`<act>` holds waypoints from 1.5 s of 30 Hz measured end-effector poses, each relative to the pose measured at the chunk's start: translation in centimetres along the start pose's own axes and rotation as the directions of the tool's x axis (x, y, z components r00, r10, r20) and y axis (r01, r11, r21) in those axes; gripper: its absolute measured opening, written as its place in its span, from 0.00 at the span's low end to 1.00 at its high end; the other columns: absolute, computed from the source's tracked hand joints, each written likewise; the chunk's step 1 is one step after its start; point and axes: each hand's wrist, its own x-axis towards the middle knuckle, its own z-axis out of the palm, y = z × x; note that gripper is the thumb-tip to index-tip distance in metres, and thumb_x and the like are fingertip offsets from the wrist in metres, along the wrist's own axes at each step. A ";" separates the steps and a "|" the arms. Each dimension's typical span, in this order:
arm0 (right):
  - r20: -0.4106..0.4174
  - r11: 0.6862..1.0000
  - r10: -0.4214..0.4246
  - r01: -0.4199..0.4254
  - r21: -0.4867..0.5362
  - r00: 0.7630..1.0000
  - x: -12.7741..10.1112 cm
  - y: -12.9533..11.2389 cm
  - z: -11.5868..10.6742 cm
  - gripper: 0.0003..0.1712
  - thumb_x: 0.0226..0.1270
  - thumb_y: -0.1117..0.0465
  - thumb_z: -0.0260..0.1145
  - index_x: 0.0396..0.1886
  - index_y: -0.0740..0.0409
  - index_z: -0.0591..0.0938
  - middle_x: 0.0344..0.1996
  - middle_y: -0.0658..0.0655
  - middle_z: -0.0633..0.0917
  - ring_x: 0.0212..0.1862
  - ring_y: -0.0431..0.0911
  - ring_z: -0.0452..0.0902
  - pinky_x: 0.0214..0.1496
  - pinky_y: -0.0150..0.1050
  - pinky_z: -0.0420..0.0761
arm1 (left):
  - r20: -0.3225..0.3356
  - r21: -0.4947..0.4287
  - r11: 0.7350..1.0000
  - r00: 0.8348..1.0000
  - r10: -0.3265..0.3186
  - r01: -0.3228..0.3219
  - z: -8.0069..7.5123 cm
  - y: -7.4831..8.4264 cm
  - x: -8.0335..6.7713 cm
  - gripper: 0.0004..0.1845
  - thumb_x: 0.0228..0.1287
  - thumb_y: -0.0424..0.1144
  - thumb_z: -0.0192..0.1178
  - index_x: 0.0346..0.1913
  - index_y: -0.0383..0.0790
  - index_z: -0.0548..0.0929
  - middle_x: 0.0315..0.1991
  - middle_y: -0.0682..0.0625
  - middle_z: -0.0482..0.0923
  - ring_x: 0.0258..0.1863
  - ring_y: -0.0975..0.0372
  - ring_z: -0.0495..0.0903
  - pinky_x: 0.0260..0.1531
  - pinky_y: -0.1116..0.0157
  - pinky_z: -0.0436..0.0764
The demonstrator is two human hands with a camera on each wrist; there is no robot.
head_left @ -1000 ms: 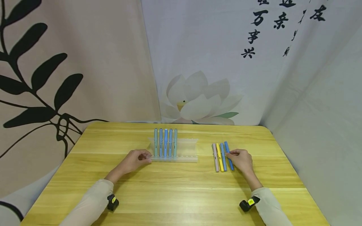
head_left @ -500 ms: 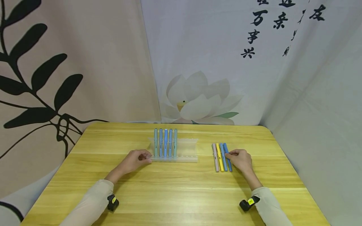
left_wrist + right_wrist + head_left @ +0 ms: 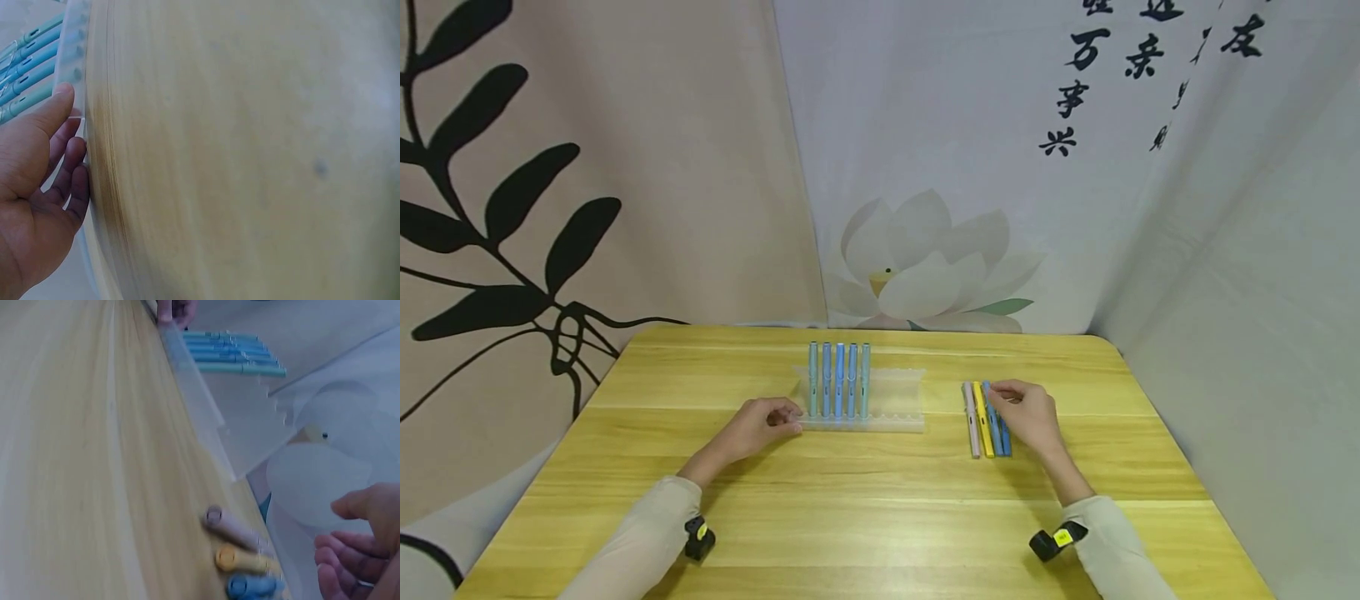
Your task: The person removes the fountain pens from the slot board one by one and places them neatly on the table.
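4 pens (image 3: 987,419) flat on table; rack (image 3: 891,400) w/ 5.

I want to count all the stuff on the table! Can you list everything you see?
pens in rack: five, blue and teal, standing side by side at the rack's left end
rack: one, clear plastic, table middle
loose pens: four, pink, yellow, two blue, lying right of the rack
table: one, yellow wood
curtains: printed leaves, lotus, writing, behind
left hand: touches the rack's left end
right hand: on the blue loose pens
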 end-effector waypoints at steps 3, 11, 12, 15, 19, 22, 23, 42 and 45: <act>0.013 0.997 -0.043 0.042 0.057 0.999 -0.1 -1.2 0.5 0.21 0.72 0.49 0.69 0.54 0.58 0.87 0.44 0.57 0.90 0.47 0.52 0.86 0.48 0.48 0.85 | 0.001 -0.001 1.000 1.000 -0.002 0.002 0.0 -0.1 0.0 0.10 0.71 0.41 0.66 0.50 0.41 0.86 0.35 0.57 0.82 0.34 0.64 0.78 0.37 0.67 0.80; 0.008 0.978 -0.158 0.156 0.141 0.987 -0.1 -3.4 2.3 0.20 0.70 0.47 0.71 0.54 0.54 0.88 0.44 0.54 0.90 0.46 0.48 0.84 0.50 0.44 0.84 | -0.001 -0.010 1.000 1.000 -0.015 0.015 0.1 -0.1 0.0 0.10 0.71 0.40 0.66 0.50 0.40 0.86 0.35 0.56 0.81 0.34 0.63 0.78 0.36 0.67 0.79; 0.008 0.975 -0.169 0.166 0.147 0.986 0.0 -3.6 2.6 0.20 0.70 0.47 0.71 0.54 0.53 0.88 0.44 0.53 0.90 0.46 0.47 0.85 0.50 0.43 0.84 | -0.001 -0.012 1.000 1.000 -0.016 0.016 0.1 -0.1 0.0 0.10 0.71 0.40 0.66 0.50 0.40 0.86 0.35 0.56 0.81 0.34 0.63 0.78 0.37 0.67 0.79; 0.013 0.965 -0.196 0.191 0.178 0.981 0.2 -4.1 3.5 0.18 0.70 0.48 0.72 0.52 0.54 0.88 0.42 0.52 0.90 0.44 0.45 0.85 0.50 0.41 0.84 | 0.001 -0.013 1.000 1.000 -0.016 0.016 0.1 -0.1 0.0 0.10 0.71 0.40 0.66 0.50 0.40 0.86 0.35 0.56 0.82 0.35 0.63 0.78 0.37 0.67 0.80; 0.028 0.955 -0.222 0.211 0.210 0.975 0.2 -4.8 4.9 0.18 0.70 0.50 0.72 0.51 0.56 0.89 0.41 0.51 0.90 0.43 0.45 0.85 0.48 0.40 0.84 | 0.004 -0.022 1.000 1.000 -0.021 0.021 0.1 0.0 0.0 0.11 0.71 0.41 0.66 0.51 0.40 0.86 0.35 0.56 0.82 0.34 0.63 0.78 0.37 0.67 0.80; 0.035 0.948 -0.236 0.222 0.227 0.971 0.2 -5.2 5.9 0.18 0.69 0.50 0.72 0.51 0.58 0.89 0.41 0.51 0.90 0.43 0.45 0.86 0.47 0.40 0.85 | 0.006 -0.023 0.999 1.000 -0.024 0.024 0.1 0.0 0.1 0.11 0.71 0.41 0.66 0.51 0.40 0.86 0.36 0.56 0.82 0.34 0.63 0.78 0.37 0.67 0.80; 0.038 0.947 -0.237 0.223 0.230 0.971 0.3 -5.4 6.2 0.18 0.69 0.50 0.73 0.51 0.57 0.89 0.41 0.51 0.90 0.43 0.45 0.86 0.47 0.41 0.85 | 0.007 -0.020 1.000 1.000 -0.022 0.022 0.1 -0.1 0.1 0.11 0.71 0.41 0.66 0.51 0.40 0.86 0.36 0.56 0.82 0.34 0.63 0.78 0.37 0.67 0.80; 0.138 0.951 -0.201 0.160 0.266 0.970 0.8 -8.0 12.2 0.17 0.70 0.56 0.72 0.52 0.62 0.88 0.41 0.53 0.91 0.43 0.47 0.87 0.45 0.44 0.86 | 0.006 -0.019 1.000 1.000 -0.012 0.012 0.0 0.1 -0.2 0.12 0.72 0.42 0.66 0.51 0.40 0.86 0.36 0.56 0.82 0.35 0.63 0.78 0.37 0.67 0.80; 0.139 0.950 -0.195 0.153 0.271 0.971 1.0 -8.2 12.9 0.17 0.70 0.57 0.71 0.53 0.63 0.88 0.42 0.55 0.91 0.43 0.48 0.88 0.46 0.44 0.86 | 0.005 -0.019 1.000 1.000 -0.013 0.013 -0.1 0.3 -0.2 0.11 0.71 0.42 0.66 0.51 0.40 0.86 0.36 0.56 0.82 0.34 0.63 0.78 0.37 0.67 0.80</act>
